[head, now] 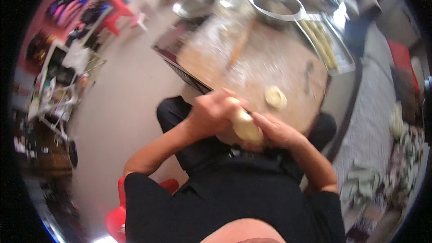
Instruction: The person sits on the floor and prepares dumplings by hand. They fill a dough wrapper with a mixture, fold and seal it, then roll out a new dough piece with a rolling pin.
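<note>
Both hands grip one elongated piece of pale yellow dough (247, 126) over my lap, at the near edge of a floured wooden board (216, 74). My left hand (216, 108) closes round its upper end. Along its other side and lower end lies my right hand (278, 131), fingers partly hidden by the dough. A small dark spot shows between the hands, too blurred to name. Just beyond them a round, flattened dough piece (276, 98) rests on the board. Farther back lies a wooden rolling pin (241, 45), pointing away from me.
A metal bowl (298, 17) stands behind the board, with a second metal bowl (194, 6) at back left. At right, a tray (347, 64) holds several dough strips (319, 40). A red plastic stool (116, 221) is beside me at lower left; a grey-covered bed or couch (361, 114) runs along the right.
</note>
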`<action>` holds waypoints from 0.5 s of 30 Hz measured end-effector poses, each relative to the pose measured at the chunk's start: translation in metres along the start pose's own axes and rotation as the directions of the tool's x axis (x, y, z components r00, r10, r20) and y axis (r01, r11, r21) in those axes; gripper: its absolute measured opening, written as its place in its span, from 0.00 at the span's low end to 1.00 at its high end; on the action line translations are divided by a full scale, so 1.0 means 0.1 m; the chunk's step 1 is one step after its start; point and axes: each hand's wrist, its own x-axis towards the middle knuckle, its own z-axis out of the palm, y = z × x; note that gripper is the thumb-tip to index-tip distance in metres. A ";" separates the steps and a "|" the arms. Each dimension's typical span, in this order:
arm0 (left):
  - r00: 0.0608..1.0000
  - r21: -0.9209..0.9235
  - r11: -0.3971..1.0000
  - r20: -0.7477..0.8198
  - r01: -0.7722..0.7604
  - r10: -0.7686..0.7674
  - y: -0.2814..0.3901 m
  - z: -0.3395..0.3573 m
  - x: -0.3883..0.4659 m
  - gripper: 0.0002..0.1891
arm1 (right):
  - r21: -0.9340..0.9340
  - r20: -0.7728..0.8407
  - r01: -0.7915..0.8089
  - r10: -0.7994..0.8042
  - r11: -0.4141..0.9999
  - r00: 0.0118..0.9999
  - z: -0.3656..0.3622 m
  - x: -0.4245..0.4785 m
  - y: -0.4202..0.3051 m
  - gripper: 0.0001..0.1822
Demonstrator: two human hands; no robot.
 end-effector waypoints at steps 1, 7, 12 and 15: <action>0.933 -0.109 0.932 0.152 0.345 -0.327 0.11 -0.07 -0.10 0.17 | -0.653 -0.143 0.138 -0.300 0.745 0.943 -0.07 -0.06 0.03 0.28; 0.266 -0.350 -0.484 0.935 0.802 -0.234 0.12 0.07 -0.51 0.19 | -0.967 0.206 0.026 -0.727 -0.252 0.655 0.18 -0.06 0.31 0.30; 0.298 -0.178 -0.437 0.928 0.882 0.224 0.00 0.12 -0.29 0.25 | -0.963 0.263 0.199 -0.782 -0.180 0.566 0.07 0.16 0.22 0.21; 0.177 -0.186 -0.125 0.981 0.975 -0.082 0.01 0.08 -0.20 0.24 | -0.989 0.073 0.139 -0.643 0.052 0.762 0.05 0.14 0.24 0.15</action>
